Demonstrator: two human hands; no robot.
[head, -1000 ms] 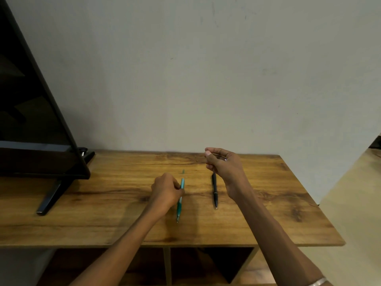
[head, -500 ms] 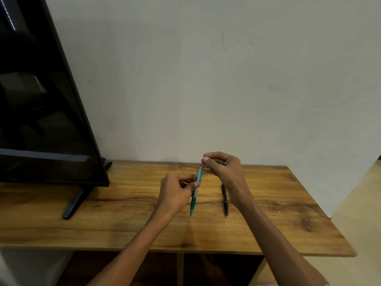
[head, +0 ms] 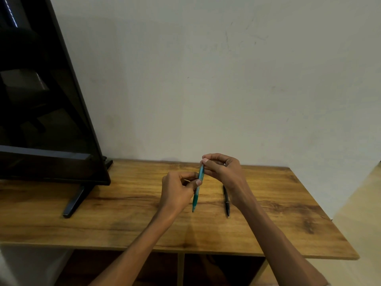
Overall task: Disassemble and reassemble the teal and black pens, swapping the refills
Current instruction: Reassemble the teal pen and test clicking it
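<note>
A teal pen (head: pixel 196 194) is held nearly upright above the wooden table (head: pixel 127 219), tip pointing down toward me. My left hand (head: pixel 177 190) grips its middle with thumb and fingers. My right hand (head: pixel 223 170) pinches the pen's top end between thumb and fingertips. The black pen (head: pixel 226 201) lies flat on the table to the right of the teal one, partly hidden under my right wrist, its tip toward me.
A large black TV screen (head: pixel 41 112) stands at the left on a black foot (head: pixel 74 201). A plain wall rises behind the table. Open shelf compartments (head: pixel 222 269) lie under the tabletop. The table's right edge drops to a pale floor.
The teal pen was lifted off the table by my left hand, and my right hand came over and took hold of its top end. The black pen has stayed in place.
</note>
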